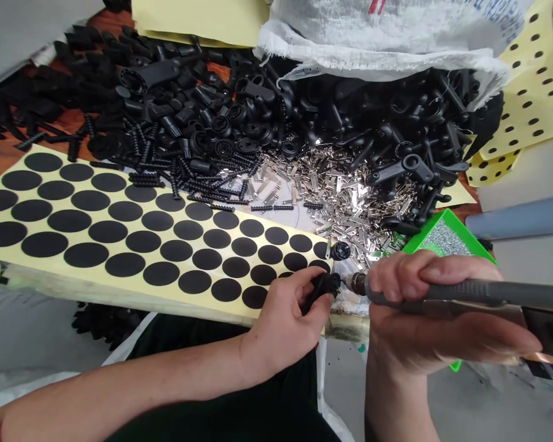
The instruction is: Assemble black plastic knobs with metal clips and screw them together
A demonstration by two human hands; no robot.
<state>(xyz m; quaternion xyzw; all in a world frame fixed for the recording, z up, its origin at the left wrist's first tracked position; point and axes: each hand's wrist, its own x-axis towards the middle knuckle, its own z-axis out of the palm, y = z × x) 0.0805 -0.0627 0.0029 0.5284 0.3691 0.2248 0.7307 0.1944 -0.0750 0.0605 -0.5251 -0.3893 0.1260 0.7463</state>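
My left hand [290, 319] is closed around a small black plastic part [320, 291] at the front edge of the table. Wrapped in my right hand [424, 307] is a grey power screwdriver [479, 294], lying level and pointing left. Its metal tip [356, 283] is at the end of the black part; whether the two touch I cannot make out. A round black plastic piece [340, 250] lies just beyond my left fingers. Under and left of that hand stretches a yellow sheet [221, 248] of black round stickers.
Small metal clips [332, 190] lie heaped behind my hands. Black plastic parts [212, 110] pile up across the back, partly under a white woven sack [387, 37]. A green tray [461, 221] of tiny screws stands right. Dotted yellow sheets [529, 92] hang at the far right.
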